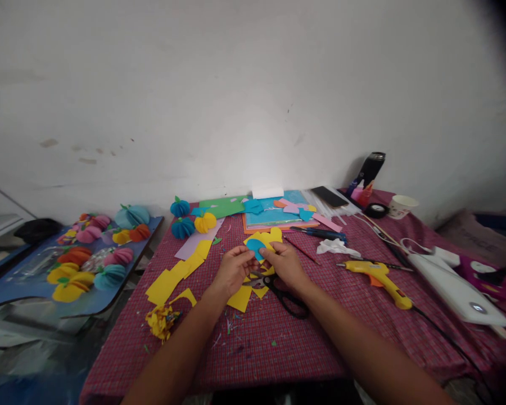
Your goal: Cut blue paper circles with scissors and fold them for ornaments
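Between my two hands is a small blue paper piece with a rounded edge, held above the middle of the table. My left hand pinches its left side between thumb and fingers. On its right side, my right hand grips it in the same way. Beneath the hands lie yellow paper pieces and black-handled scissors, the blades partly hidden under my hands. A red pencil rests just beyond my right hand.
A yellow glue gun with a cord lies at right, near a white power bank-like box. Blue and yellow paper pumpkins stand at back left; more sit on a blue side table. A black bottle and paper cup stand back right.
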Demonstrator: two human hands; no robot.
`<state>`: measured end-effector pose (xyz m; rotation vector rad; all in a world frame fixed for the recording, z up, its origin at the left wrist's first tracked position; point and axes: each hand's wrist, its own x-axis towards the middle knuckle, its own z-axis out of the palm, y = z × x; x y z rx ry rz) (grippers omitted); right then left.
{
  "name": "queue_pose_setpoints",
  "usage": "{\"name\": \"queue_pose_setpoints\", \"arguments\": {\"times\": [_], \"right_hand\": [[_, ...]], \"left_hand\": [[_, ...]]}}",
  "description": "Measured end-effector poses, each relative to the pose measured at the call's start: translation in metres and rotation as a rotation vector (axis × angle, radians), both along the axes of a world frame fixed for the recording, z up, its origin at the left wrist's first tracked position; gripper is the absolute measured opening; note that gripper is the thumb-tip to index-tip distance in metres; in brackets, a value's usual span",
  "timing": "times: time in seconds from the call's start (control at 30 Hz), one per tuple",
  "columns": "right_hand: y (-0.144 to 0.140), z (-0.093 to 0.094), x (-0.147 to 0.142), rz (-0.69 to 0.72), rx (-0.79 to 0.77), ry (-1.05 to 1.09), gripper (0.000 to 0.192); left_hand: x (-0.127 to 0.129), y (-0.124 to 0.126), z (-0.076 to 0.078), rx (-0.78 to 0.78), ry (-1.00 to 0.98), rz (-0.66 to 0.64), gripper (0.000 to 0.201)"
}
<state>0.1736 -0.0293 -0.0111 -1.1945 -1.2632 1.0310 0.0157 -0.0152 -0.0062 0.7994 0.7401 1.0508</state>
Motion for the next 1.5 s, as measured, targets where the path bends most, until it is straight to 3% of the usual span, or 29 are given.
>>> {"name": "queue_pose_setpoints", "arguments": {"times": [0.93, 1.07, 1.17, 1.3, 1.43, 1.5], "right_hand": [[0.003, -0.003, 0.004, 0.077, -0.029, -0.001, 0.024], [0.001, 0.004, 0.004, 0.126, -0.035, 0.035, 0.024], [0.001, 0.015, 0.010, 0.129, 0.039, 0.012, 0.027], [-0.015, 0.026, 0.027, 0.063, 0.128, -0.345, 0.021], [-0.053, 0.027, 0.040, 0.195, 0.094, -0.923, 0.013], [-0.070, 0.027, 0.042, 0.228, 0.105, -1.079, 0.017]], "left_hand": [[0.004, -0.002, -0.003, 0.048, 0.058, 0.024, 0.019], [0.006, -0.002, -0.002, 0.113, 0.061, 0.046, 0.017], [0.005, 0.002, -0.003, 0.112, 0.051, 0.138, 0.018], [-0.001, 0.008, -0.001, 0.086, 0.007, 0.250, 0.021], [-0.003, 0.009, 0.002, 0.051, -0.060, 0.310, 0.025], [-0.004, 0.009, 0.003, 0.051, -0.066, 0.321, 0.025]]}}
